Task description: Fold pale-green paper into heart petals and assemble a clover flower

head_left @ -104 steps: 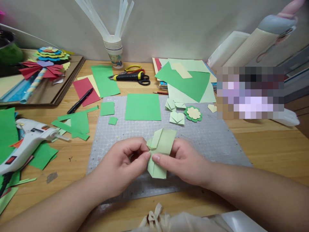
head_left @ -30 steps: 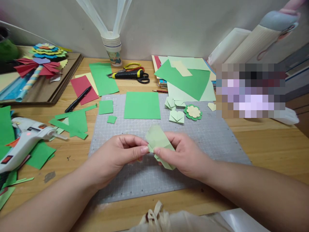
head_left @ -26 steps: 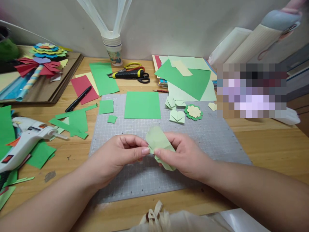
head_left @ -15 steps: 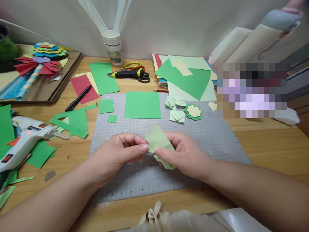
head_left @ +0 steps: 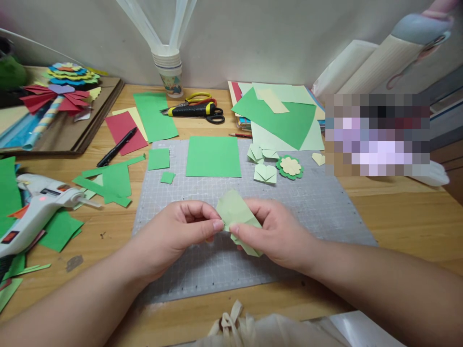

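Folded pale green paper [head_left: 240, 214]: centre of frame, over grey gridded mat [head_left: 202, 270]. Left hand [head_left: 191, 224]: pinches paper's left edge, thumb against fingers. Right hand [head_left: 273, 231]: grips paper's lower right, thumb on top. Mat: lies on wooden table [head_left: 415, 217]; bears green rectangle [head_left: 213, 156], two smaller green pieces [head_left: 159, 159], folded pale pieces [head_left: 265, 174], scalloped flower [head_left: 290, 166]. Glue gun [head_left: 45, 193]: left edge, among green scraps [head_left: 61, 233]. Cup stack [head_left: 170, 79]: holds translucent sticks [head_left: 179, 26], upper left of centre, before pale wall [head_left: 260, 38]. Paper pile [head_left: 277, 118]: upper right of centre.
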The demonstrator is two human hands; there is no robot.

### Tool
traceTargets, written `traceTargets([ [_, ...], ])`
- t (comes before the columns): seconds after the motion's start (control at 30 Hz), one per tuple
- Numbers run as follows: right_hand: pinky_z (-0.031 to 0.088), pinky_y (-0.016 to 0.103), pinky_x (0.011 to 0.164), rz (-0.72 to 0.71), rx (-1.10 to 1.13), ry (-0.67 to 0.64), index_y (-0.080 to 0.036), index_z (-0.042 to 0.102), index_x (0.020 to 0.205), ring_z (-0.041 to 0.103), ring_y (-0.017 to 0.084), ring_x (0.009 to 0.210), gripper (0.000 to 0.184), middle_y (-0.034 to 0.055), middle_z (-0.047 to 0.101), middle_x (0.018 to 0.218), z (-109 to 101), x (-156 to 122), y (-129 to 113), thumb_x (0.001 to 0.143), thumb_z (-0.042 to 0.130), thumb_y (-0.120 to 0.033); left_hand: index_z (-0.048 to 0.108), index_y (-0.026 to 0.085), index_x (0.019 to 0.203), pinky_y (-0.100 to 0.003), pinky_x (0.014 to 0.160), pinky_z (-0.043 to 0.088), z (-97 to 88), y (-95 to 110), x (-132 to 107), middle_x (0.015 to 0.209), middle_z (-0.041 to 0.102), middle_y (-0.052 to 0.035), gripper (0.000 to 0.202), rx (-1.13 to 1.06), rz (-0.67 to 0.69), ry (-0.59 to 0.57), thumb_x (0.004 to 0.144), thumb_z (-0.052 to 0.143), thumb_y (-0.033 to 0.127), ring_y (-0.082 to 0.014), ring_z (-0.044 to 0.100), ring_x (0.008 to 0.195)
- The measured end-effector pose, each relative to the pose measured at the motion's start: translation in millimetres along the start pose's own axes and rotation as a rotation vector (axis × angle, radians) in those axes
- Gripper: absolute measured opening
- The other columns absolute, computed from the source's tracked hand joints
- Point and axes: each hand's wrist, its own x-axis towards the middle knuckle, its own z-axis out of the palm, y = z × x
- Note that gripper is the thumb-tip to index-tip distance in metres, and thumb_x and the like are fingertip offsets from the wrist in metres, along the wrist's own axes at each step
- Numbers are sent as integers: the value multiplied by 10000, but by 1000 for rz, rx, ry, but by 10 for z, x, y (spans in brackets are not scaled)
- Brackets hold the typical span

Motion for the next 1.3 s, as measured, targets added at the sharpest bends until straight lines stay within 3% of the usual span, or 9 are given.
traceTargets([
  [0.13, 341, 193, 484, 10, 39, -41, -174, 548, 739, 415, 81, 544, 86, -40, 474, 629, 19, -8, -18, 761, 600, -238, 603, 177, 632, -229, 523, 264, 26, -9, -12, 557, 486, 52, 184, 84, 17, 46, 704, 709, 308, -90, 363, 532],
  [0.3, 339, 186, 475, 34, 70, -105, -168, 527, 679, 414, 75, 536, 120, -40, 481, 619, 33, -10, -47, 740, 610, -231, 567, 182, 657, -236, 566, 305, 60, 7, -48, 625, 497, 39, 161, 161, 72, -20, 762, 641, 279, -110, 404, 608],
  [0.53, 370, 187, 477, 14, 159, -50, -170, 576, 723, 455, 80, 532, 90, -45, 518, 620, 34, -4, -15, 753, 636, -230, 539, 187, 684, -238, 566, 311, 103, 22, -61, 615, 454, 48, 188, 208, 152, -28, 842, 536, 289, -111, 392, 604],
  [0.7, 378, 186, 493, 27, 105, -92, -169, 510, 659, 452, 80, 547, 154, -41, 494, 610, 41, -14, -4, 757, 619, -215, 510, 188, 651, -230, 533, 296, 97, -12, -74, 602, 423, 52, 200, 326, 204, -31, 839, 534, 255, -106, 372, 581],
  [1.03, 391, 179, 470, 11, 94, -11, -161, 526, 653, 471, 78, 526, 162, -39, 512, 589, 29, 9, 12, 775, 607, -233, 560, 179, 717, -221, 539, 321, 94, -15, -59, 619, 468, 49, 151, 269, 163, -4, 833, 539, 273, -103, 406, 592],
  [1.3, 370, 191, 486, -17, -35, -36, -178, 467, 636, 462, 84, 540, 192, -46, 486, 573, 41, -24, -6, 800, 560, -215, 544, 182, 680, -229, 532, 340, 116, -20, -69, 612, 475, 47, 145, 403, 242, 44, 811, 532, 243, -106, 425, 582],
])
